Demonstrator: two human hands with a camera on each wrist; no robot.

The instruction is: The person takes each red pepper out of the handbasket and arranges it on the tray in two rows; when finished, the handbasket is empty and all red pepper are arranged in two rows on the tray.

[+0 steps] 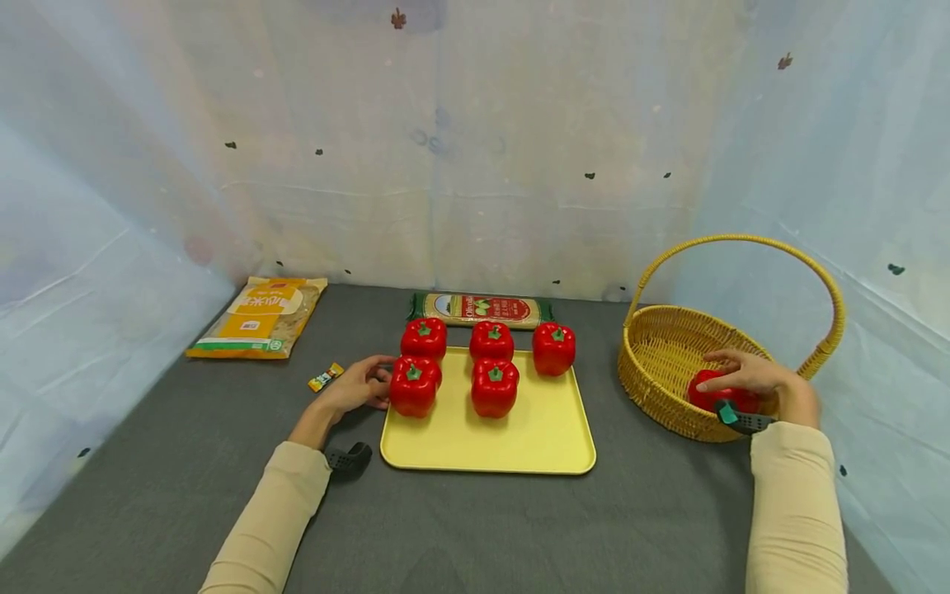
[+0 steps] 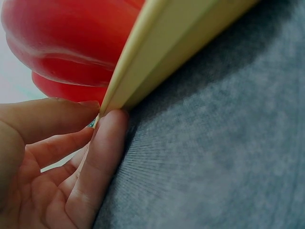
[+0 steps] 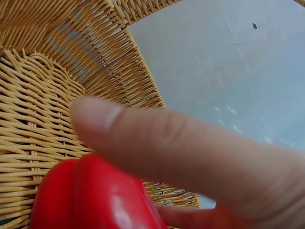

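Note:
My left hand [image 1: 359,386] pinches the left rim of a yellow tray [image 1: 490,450], thumb and fingertip meeting on its edge in the left wrist view. Several red bell peppers [image 1: 494,388] with green stems stand on the tray; the nearest one [image 1: 412,398] sits beside my left fingers. At the right, my right hand [image 1: 750,374] reaches into a wicker basket [image 1: 644,388] with a tall hooped handle. Inside lies a red bell pepper [image 3: 95,195], under that hand. The right thumb [image 3: 143,133] stretches straight across the pepper's top, and its underside is hidden.
Behind the tray lies a long pack of noodles [image 1: 482,310]. A yellow food bag [image 1: 260,319] rests at the back left, with a small yellow wrapped packet [image 1: 326,377] near my left hand. Pale sheeting [image 1: 505,165] hangs along the back and sides of the grey table.

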